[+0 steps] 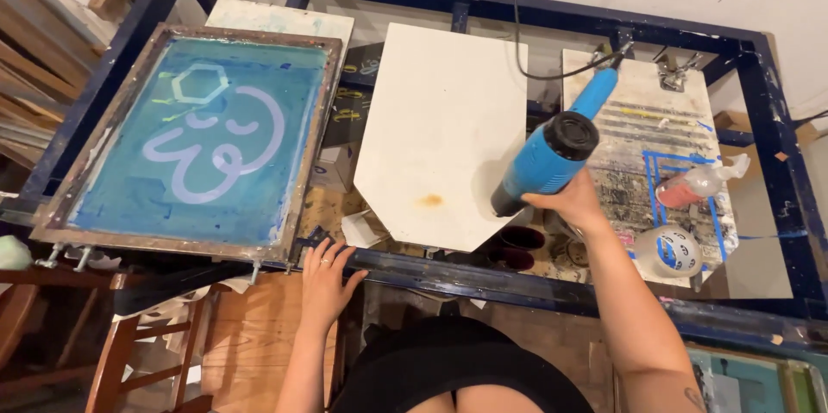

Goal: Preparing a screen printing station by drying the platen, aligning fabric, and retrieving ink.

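One head-worn camera is looking steeply down from just above the person, facing forward across the dark blue press frame point(483, 271) toward the wall at the frame's top, with both forearms entering from the bottom edge.

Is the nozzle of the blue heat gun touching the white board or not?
Cannot tell. The head view looks down on the heat gun in the right hand; its nozzle overlaps the white board edge, so no contact or gap shows.
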